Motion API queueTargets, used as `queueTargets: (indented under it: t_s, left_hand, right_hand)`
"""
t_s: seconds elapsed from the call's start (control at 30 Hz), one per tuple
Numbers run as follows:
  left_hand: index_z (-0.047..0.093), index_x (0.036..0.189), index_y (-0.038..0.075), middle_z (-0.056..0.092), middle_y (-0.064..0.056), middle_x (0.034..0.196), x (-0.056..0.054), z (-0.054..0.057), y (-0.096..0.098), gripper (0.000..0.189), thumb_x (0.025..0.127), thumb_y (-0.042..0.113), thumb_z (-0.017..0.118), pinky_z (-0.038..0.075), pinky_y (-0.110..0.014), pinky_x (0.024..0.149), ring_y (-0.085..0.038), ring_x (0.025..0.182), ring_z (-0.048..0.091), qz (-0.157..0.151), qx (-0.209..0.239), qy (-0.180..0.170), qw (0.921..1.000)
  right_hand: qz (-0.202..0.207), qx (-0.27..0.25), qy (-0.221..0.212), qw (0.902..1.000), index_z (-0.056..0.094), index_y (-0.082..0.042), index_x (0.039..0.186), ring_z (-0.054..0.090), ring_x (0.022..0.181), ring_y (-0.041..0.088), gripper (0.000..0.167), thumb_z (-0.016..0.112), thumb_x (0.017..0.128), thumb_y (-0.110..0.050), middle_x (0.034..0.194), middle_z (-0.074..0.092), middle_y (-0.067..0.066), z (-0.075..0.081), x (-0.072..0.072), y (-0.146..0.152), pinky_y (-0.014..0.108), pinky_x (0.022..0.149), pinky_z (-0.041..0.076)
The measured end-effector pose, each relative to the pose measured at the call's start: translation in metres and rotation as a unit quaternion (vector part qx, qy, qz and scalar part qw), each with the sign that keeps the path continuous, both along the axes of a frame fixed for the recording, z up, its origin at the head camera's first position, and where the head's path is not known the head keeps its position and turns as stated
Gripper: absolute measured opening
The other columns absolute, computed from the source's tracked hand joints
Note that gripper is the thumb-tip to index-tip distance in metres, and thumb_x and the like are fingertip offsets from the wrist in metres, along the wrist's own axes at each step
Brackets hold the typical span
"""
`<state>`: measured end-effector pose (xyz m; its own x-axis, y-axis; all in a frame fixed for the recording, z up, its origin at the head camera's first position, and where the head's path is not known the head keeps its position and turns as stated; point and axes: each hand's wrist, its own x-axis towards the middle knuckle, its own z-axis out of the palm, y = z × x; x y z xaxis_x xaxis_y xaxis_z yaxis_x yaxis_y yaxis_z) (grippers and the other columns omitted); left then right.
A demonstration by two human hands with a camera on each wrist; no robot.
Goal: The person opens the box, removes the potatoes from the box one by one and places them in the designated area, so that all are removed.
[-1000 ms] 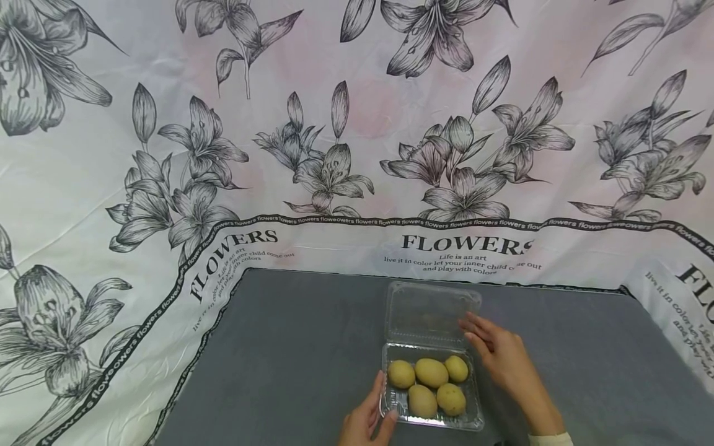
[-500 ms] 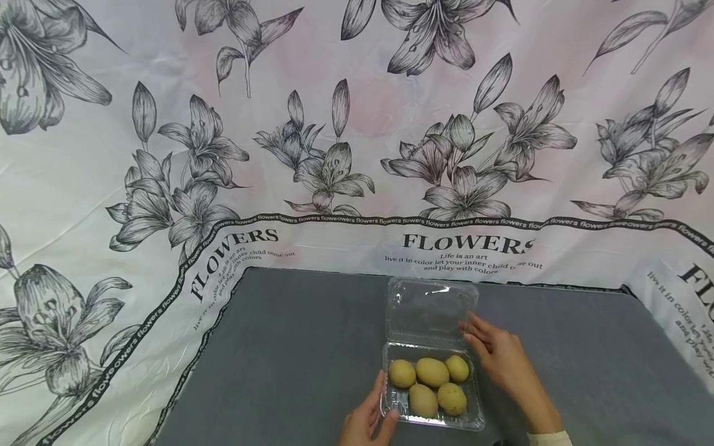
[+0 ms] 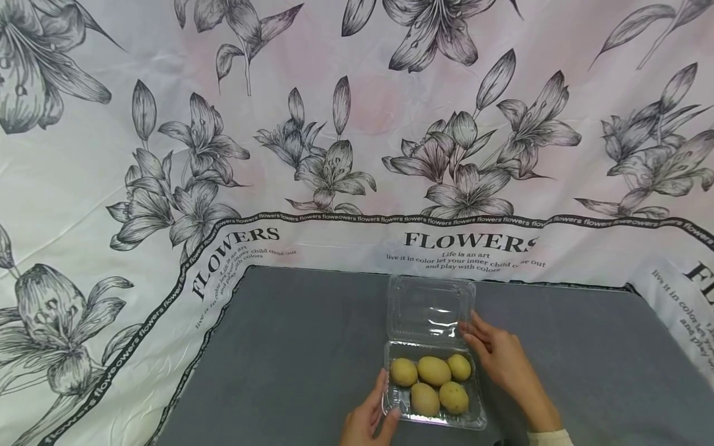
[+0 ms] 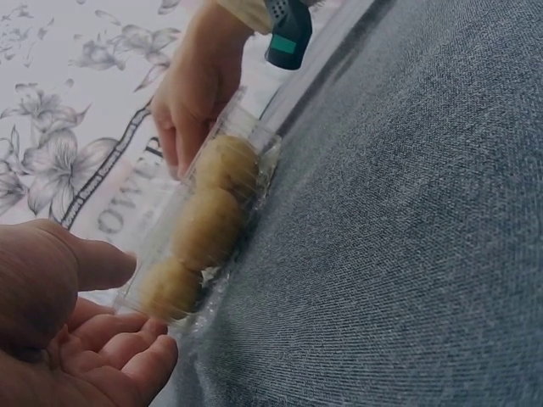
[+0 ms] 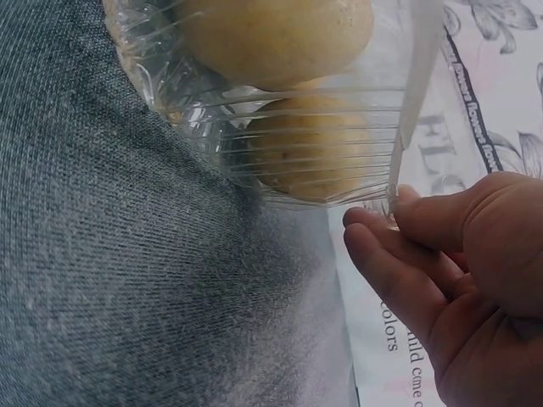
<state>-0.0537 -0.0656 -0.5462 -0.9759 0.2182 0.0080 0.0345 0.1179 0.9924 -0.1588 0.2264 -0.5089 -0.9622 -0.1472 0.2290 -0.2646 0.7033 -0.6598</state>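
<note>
A clear plastic clamshell box (image 3: 397, 399) sits on the grey table, its lid (image 3: 426, 306) swung back away from the person. Several yellow-brown potatoes (image 3: 434, 371) lie in the base. My left hand (image 3: 365, 421) holds the box at its front left side, and the left wrist view shows the thumb at the rim and the fingers (image 4: 148, 369) curled below. On the far right, my right hand (image 3: 510, 365) pinches the clear plastic edge near the hinge between thumb and fingertips; the right wrist view shows this grip beside a potato (image 5: 310, 148).
Grey cloth covers the table (image 3: 301, 347). White fabric printed with flowers (image 3: 329, 173) hangs behind and at both sides. A dark device with a green patch (image 4: 288, 38) sits at the right wrist.
The lid has tipped slightly further back, and glare has shifted across it. Both hands have kept nearly the same places at the box; the potatoes lie as before.
</note>
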Motion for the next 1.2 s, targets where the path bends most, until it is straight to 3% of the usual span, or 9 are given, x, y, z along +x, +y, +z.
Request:
queueTargets:
  t_s: [0.17,0.3,0.53,0.73,0.83,1.0,1.2]
  left_hand:
    - [0.036,0.161,-0.003,0.044,-0.029,0.158,-0.0001,0.0025,0.0007,0.069,0.106,0.024,0.067,0.046,-0.040,0.113,-0.039,0.143,0.043,-0.001,-0.004,0.003,1.0000]
    - [0.035,0.162,-0.003,0.043,-0.029,0.159,-0.0007,0.0030,0.0007,0.070,0.106,0.024,0.067,0.045,-0.038,0.113,-0.040,0.144,0.042,-0.003,-0.001,-0.001,1.0000]
    - [0.034,0.161,-0.004,0.042,-0.030,0.158,-0.0016,0.0029,0.0004,0.070,0.106,0.023,0.067,0.045,-0.042,0.113,-0.042,0.143,0.043,-0.006,0.002,-0.003,1.0000]
    - [0.034,0.162,-0.003,0.042,-0.029,0.159,-0.0015,0.0041,0.0006,0.071,0.106,0.026,0.066,0.045,-0.044,0.113,-0.044,0.144,0.043,-0.003,-0.004,-0.010,0.9999]
    - [0.034,0.162,-0.002,0.043,-0.029,0.159,-0.0014,0.0041,0.0006,0.071,0.106,0.026,0.066,0.045,-0.046,0.113,-0.045,0.144,0.043,-0.002,-0.008,-0.007,0.9999]
    - [0.033,0.162,-0.004,0.042,-0.030,0.159,-0.0013,0.0021,0.0005,0.070,0.107,0.025,0.065,0.046,-0.046,0.112,-0.046,0.143,0.043,-0.005,-0.012,0.004,0.9999]
    - [0.034,0.161,-0.006,0.043,-0.032,0.156,-0.0007,-0.0004,0.0008,0.068,0.106,0.021,0.066,0.046,-0.041,0.112,-0.043,0.142,0.045,-0.004,-0.002,0.009,1.0000]
  right_hand:
    - [-0.006,0.008,-0.001,1.0000,0.045,0.013,0.151,0.075,0.108,0.036,0.058,0.068,0.105,-0.013,0.126,0.075,0.015,-0.0002,-0.0012,0.0009,0.038,0.074,0.065]
    - [-0.005,0.013,0.000,0.9999,0.045,0.013,0.152,0.075,0.109,0.036,0.058,0.068,0.105,-0.014,0.126,0.075,0.014,-0.0002,-0.0020,0.0013,0.050,0.085,0.064]
    - [0.000,0.015,-0.004,0.9999,0.045,0.013,0.152,0.077,0.104,0.033,0.057,0.067,0.106,-0.013,0.127,0.075,0.013,-0.0022,-0.0017,0.0015,0.037,0.072,0.065]
    - [-0.002,-0.004,-0.017,0.9999,0.046,0.014,0.150,0.075,0.107,0.034,0.057,0.067,0.105,-0.012,0.127,0.074,0.015,-0.0031,-0.0015,0.0008,0.025,0.059,0.051]
    - [-0.005,-0.005,-0.017,0.9998,0.047,0.015,0.150,0.075,0.109,0.034,0.056,0.068,0.105,-0.012,0.126,0.075,0.014,-0.0027,-0.0019,0.0003,0.026,0.063,0.055]
    - [-0.013,0.005,-0.017,0.9998,0.049,0.014,0.148,0.075,0.107,0.034,0.054,0.068,0.105,-0.012,0.124,0.075,0.015,-0.0029,-0.0024,-0.0004,0.033,0.069,0.062]
    - [-0.024,0.026,-0.017,0.9992,0.053,0.012,0.147,0.074,0.108,0.040,0.051,0.068,0.105,-0.013,0.122,0.074,0.020,-0.0056,-0.0018,-0.0002,0.058,0.088,0.062]
